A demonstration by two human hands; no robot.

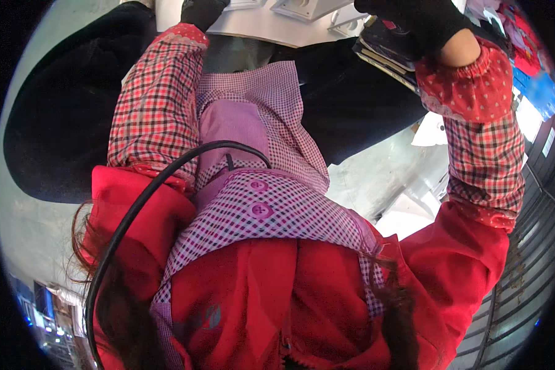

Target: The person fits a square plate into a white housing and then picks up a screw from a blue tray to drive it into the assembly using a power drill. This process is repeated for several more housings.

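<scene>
My left hand (201,11), in a black glove, reaches the top edge, beside the white work surface (246,26). Its fingers run out of the picture, so what they touch does not show. Higher on the right, my right hand (422,23), also black-gloved with a bare strip at the wrist, lies over a dark block with pale layered edges (385,57). Its fingers are hard to make out against that block, and I cannot tell whether it grips anything. Between the hands, white square moulded parts (302,7) rest on the surface, cut off by the top edge.
A black cable (139,200) curves across my checked apron. My dark-clad legs (351,108) spread under the surface. White pieces (407,213) lie low on the right, near a dark slatted structure (524,259). Red and blue material (539,92) is heaped at the far right.
</scene>
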